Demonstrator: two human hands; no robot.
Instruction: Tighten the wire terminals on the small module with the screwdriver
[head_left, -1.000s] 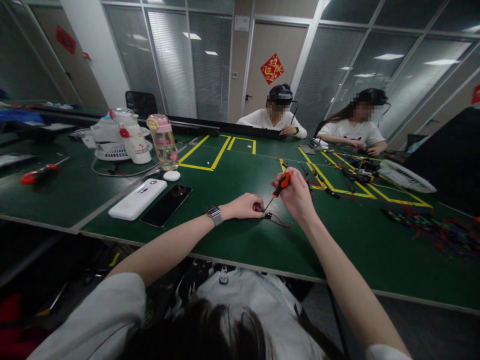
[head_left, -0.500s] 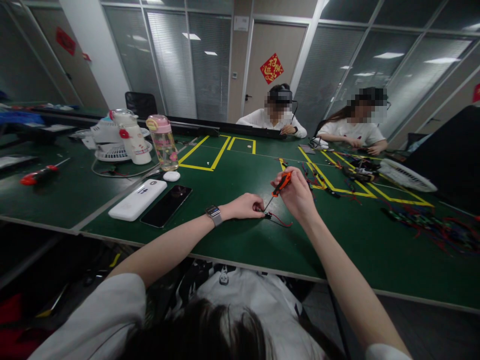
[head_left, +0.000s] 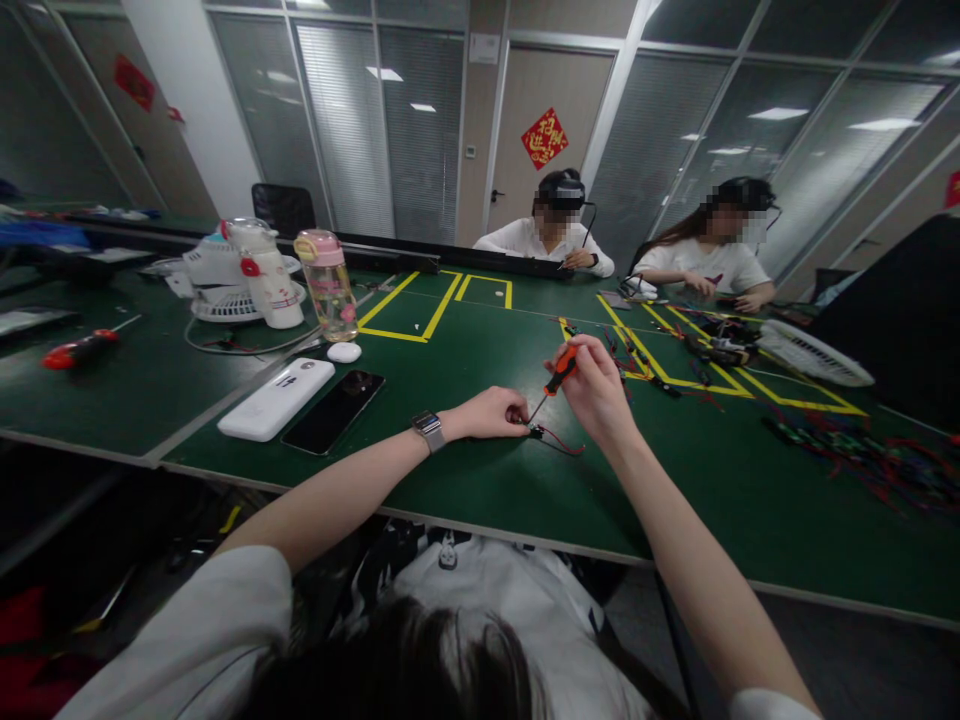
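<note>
My right hand [head_left: 596,390] is closed round a small screwdriver [head_left: 559,372] with an orange and black handle, its tip slanting down and left. The tip meets a small black part [head_left: 535,431] with red and black wires [head_left: 564,445] lying on the green table [head_left: 480,480]. My left hand [head_left: 489,412], a watch [head_left: 429,429] on its wrist, is closed and pinches that small part at the table surface.
A white power bank [head_left: 276,398] and a black phone [head_left: 333,410] lie to the left, with bottles [head_left: 328,284] and a white fan behind. A red-handled screwdriver [head_left: 71,350] lies far left. Two people sit across the table. Wire bundles [head_left: 855,450] lie to the right.
The screwdriver handle has shifted slightly in my right hand's fingers; both hands stay in the same place.
</note>
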